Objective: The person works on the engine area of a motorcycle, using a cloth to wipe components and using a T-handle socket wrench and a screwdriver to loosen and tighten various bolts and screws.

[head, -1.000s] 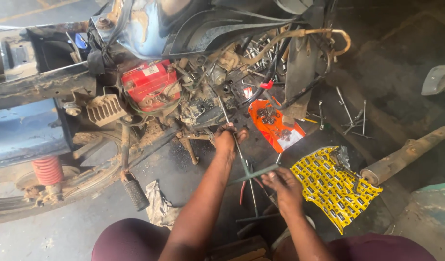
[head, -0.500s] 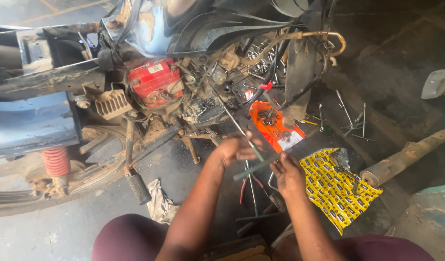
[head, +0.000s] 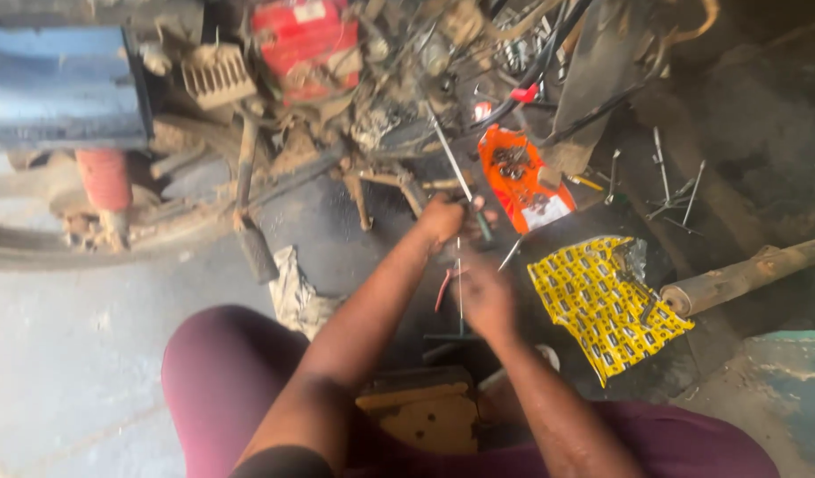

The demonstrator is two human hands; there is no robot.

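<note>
Two bare hands are seen low in the middle of the picture, over dark, oily ground. The left hand [head: 443,219] is closed around a thin metal rod [head: 449,159], which slants up toward the dirty engine [head: 381,124] of a machine. A dark green stick [head: 483,227] pokes out by the same hand, but it cannot be told if it is gripped too. The right hand [head: 485,296] is blurred, so it cannot be told if its fingers are shut or loose; it is held just below the left hand, over a thin tool with a cross handle [head: 459,314] that stands on the ground. A red-handled tool [head: 443,288] lies just beside it. An orange tray [head: 518,177] with small dark metal parts is set on the ground to the right of the left hand. A yellow patterned bag [head: 602,301] is spread out further right, with a clear plastic bag [head: 629,258] on its top edge. A rusty pipe [head: 744,273] lies beside the yellow bag. Some long thin metal tools [head: 673,190] are scattered near the top right. A red box-shaped part [head: 305,44] is fixed high on the machine, and a red spring [head: 104,181] is seen at the left. A crumpled rag [head: 292,283] lies near the maroon-clad knee [head: 221,372].
</note>
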